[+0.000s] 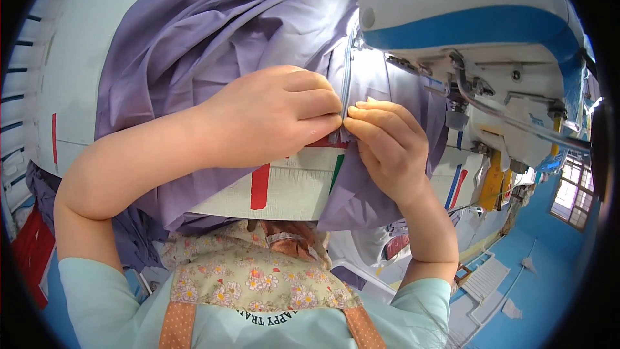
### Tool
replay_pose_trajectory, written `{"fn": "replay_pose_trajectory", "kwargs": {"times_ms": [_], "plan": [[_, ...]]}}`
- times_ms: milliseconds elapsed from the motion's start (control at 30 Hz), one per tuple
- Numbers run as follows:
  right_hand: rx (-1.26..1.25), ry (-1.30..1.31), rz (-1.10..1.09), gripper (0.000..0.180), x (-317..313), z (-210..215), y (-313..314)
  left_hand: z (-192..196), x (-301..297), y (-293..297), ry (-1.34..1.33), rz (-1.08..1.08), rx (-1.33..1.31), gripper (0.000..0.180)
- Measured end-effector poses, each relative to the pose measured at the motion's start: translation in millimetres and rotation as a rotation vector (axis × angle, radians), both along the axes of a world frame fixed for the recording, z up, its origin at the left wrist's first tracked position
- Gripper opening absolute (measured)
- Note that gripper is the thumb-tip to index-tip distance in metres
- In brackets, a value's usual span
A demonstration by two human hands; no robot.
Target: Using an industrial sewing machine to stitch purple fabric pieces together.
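Purple fabric (258, 42) lies in loose folds over the white sewing table and hangs past its front edge. My left hand (284, 113) is closed, its fingertips pinching the cloth at a frayed edge. My right hand (391, 142) is closed too, pinching the same edge so that the fingertips of both hands nearly meet. From there a narrow bluish strip (348, 74), perhaps a zipper or a seam, runs away toward the sewing machine's lit needle area. The machine head (465, 26), white with a blue band, stands just beyond and right of my right hand. Its needle is hidden.
The white table (300, 184) carries a printed ruler and red, green and blue tape marks. A metal lever (516, 116) sticks out from the machine on the right. Dark purple cloth (139, 236) hangs at the left by my lap. A barred window (573, 190) is far right.
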State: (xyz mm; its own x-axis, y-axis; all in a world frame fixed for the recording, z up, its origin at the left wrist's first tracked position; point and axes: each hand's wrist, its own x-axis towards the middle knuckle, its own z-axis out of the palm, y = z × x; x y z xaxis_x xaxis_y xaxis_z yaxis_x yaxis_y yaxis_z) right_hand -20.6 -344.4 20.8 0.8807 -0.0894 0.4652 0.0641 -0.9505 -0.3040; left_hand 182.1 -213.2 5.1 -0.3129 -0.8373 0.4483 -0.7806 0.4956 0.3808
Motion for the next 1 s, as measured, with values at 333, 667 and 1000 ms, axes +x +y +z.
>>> {"fn": "replay_pose_trajectory", "kwargs": {"times_ms": [333,667,1000], "plan": [[0.041,-0.004,0.020,0.028,-3.8,-0.2,0.2,1.6,-5.0,10.7,0.051,-0.039,-0.029,0.028],[-0.065,0.030,0.033,0.025,-3.5,-2.2,0.2,3.4,0.5,6.4,0.069,-0.056,0.006,0.028],[-0.087,0.088,-0.013,0.027,6.8,1.5,-10.1,-0.4,13.3,-9.3,0.036,-0.031,0.006,0.035]]}}
